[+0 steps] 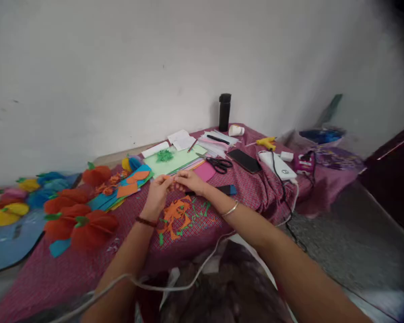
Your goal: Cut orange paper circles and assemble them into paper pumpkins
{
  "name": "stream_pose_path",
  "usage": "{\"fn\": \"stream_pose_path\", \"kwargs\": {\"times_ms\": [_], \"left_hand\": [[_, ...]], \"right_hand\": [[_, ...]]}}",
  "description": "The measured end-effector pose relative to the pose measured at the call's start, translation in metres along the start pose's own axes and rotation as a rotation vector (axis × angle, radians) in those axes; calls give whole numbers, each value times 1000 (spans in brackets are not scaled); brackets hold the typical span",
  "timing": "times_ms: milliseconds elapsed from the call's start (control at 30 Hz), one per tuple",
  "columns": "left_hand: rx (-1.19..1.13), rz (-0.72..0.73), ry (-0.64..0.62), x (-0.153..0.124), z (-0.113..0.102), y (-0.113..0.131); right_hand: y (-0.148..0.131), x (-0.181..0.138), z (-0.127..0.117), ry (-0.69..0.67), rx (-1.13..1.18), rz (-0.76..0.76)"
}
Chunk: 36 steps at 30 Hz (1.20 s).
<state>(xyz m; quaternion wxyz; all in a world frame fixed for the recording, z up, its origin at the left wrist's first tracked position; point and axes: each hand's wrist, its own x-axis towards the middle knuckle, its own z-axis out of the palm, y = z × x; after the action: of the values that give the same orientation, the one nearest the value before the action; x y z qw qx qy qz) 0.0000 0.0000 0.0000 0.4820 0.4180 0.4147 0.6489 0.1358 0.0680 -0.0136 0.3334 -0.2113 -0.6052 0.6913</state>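
In the head view, a small orange piece (168,177) is sitting right in the grip, between the fingertips of the left hand (159,188) and the right hand (190,181). Both grips are narrowing to a pinch and holding the piece, and the two sets of fingertips are nearly meeting. The hands are working above the near part of the counter (247,194), with orange strips (177,211) and green scraps (201,209) lying just below them.

The orange piece is showing only as a bright sliver; the fingers are hiding most of it, so its full shape is impossible to tell. Its colour is matching the strips and the flat orange cutouts (128,190) lying to the left.

Beyond the hands, a pale green sheet (155,167) and pink paper (205,171) are lying close by, with black scissors (220,165) resting just to the right of the pink. A dark flat object (227,190) is lying partly hidden behind the right wrist. Orange paper pumpkins (96,228) are bounding the left side, while a phone (244,160) and a white power strip (277,165) are standing off to the right. Checked cloth is showing between the scraps and the phone, and between the left forearm and the pumpkins. The counter's front edge is running close below the scraps, and a white cord (207,260) is looping in front of it.
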Motion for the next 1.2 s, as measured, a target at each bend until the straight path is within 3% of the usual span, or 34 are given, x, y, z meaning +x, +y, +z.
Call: {"fn": "stream_pose_path", "kwargs": {"times_ms": [167, 333, 533, 800, 1200], "left_hand": [[-79, -94, -39, 5, 1, -1], [-100, -133, -1, 6, -3, -3], [-42, -110, 57, 6, -4, -5], [79, -81, 46, 6, -3, -8], [227, 23, 74, 8, -4, -10]], "right_hand": [[-3, 1, 1, -6, 30, -12], [-7, -3, 2, -4, 33, -10], [-9, -5, 3, 17, -41, 25], [1, 0, 0, 10, -84, -16], [-4, -1, 4, 36, -137, -4]]}}
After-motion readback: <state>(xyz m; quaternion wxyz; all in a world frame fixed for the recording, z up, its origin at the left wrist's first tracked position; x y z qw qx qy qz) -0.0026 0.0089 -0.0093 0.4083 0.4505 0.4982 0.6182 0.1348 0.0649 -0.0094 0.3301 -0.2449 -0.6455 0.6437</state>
